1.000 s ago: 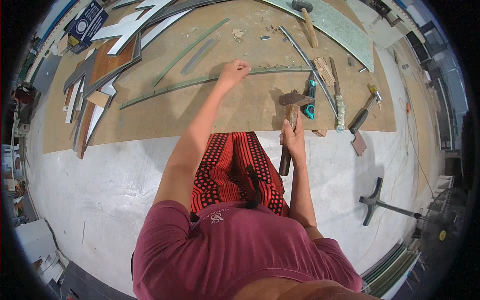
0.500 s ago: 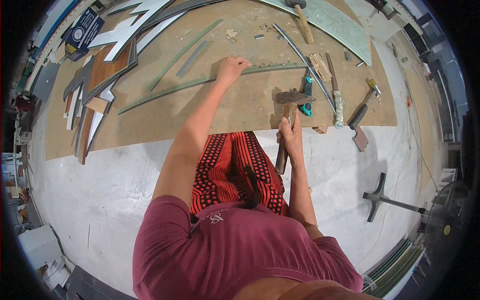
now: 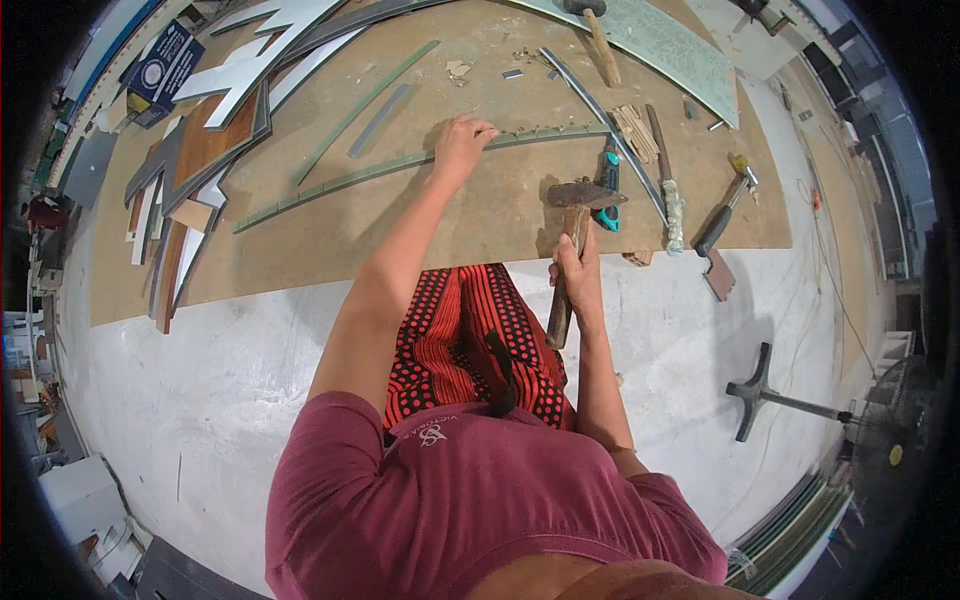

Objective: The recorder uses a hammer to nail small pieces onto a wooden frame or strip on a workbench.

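My right hand [image 3: 577, 275] is wrapped round the wooden handle of a hammer [image 3: 576, 196], its dark metal head raised over the near side of the table. A long narrow green strip [image 3: 350, 181] with evenly spaced marks lies across the table. My left hand [image 3: 462, 147] rests at the strip's middle, fingers pinched together; whatever they hold is too small to make out. Small thin bits like nails [image 3: 537, 133] stick up along the strip's right part. A teal utility knife [image 3: 609, 190] lies just beyond the hammer head, partly hidden by it.
Another green strip [image 3: 365, 112] and a short grey strip [image 3: 379, 120] lie beyond. At left are stacked cut boards [image 3: 215, 150] and a dark blue box [image 3: 165, 72]. On the right are a metal rail [image 3: 610, 140], wood sticks [image 3: 636, 133], a second hammer [image 3: 722, 215] and a mallet [image 3: 604, 45].
The view has shifted very slightly. Both hands, the hammer and the strip keep nearly the same places, with the same grips.
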The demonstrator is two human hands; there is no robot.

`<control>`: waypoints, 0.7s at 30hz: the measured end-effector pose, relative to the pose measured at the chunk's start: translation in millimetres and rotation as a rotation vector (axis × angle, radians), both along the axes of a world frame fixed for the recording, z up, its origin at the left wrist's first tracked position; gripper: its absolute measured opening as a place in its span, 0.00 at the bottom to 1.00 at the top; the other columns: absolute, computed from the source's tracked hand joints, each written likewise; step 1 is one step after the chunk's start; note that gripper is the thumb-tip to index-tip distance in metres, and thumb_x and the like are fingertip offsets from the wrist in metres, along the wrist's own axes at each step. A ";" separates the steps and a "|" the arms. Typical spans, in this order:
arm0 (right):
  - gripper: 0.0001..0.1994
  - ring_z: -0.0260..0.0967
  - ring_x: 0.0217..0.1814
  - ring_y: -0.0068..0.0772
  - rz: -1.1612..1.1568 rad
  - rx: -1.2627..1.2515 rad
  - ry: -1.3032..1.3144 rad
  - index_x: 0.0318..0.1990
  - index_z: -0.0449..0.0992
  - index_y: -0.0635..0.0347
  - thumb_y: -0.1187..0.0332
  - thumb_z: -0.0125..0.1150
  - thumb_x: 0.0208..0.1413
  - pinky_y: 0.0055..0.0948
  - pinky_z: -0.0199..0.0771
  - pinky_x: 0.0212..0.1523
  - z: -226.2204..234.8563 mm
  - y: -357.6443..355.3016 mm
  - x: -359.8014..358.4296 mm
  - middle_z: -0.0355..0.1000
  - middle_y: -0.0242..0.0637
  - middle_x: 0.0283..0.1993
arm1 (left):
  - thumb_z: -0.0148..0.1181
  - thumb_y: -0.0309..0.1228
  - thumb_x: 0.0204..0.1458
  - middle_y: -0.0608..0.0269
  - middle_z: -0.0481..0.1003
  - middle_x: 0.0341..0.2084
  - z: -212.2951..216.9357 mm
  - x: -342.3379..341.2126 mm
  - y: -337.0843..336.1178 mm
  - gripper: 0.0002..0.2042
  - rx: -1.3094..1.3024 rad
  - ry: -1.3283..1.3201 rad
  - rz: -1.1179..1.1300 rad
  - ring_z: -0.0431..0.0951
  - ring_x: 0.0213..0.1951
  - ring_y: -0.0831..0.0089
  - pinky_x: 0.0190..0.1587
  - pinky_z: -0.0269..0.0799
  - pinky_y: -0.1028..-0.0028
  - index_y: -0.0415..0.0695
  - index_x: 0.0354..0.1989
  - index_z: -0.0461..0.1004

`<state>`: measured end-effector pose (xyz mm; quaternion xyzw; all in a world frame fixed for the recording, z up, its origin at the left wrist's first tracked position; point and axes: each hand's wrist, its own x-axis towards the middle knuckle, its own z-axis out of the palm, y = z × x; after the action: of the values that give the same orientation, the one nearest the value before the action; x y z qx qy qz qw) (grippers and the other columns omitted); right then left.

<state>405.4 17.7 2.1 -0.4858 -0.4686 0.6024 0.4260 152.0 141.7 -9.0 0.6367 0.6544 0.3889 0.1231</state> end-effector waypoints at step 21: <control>0.31 0.58 0.17 0.19 0.007 -0.003 -0.013 0.69 0.44 0.51 0.66 0.49 0.61 0.22 0.62 0.15 -0.5 -1.0 -0.3 0.59 0.27 0.22 | 0.62 0.32 0.47 0.55 0.76 0.32 -8.9 8.9 -6.1 0.09 0.175 -0.025 0.079 0.73 0.39 0.56 0.46 0.67 0.63 0.40 0.31 0.79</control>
<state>405.2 16.7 1.5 -0.4887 -0.4722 0.6015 0.4199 160.9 135.6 -18.0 0.6137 0.6411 0.4570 0.0599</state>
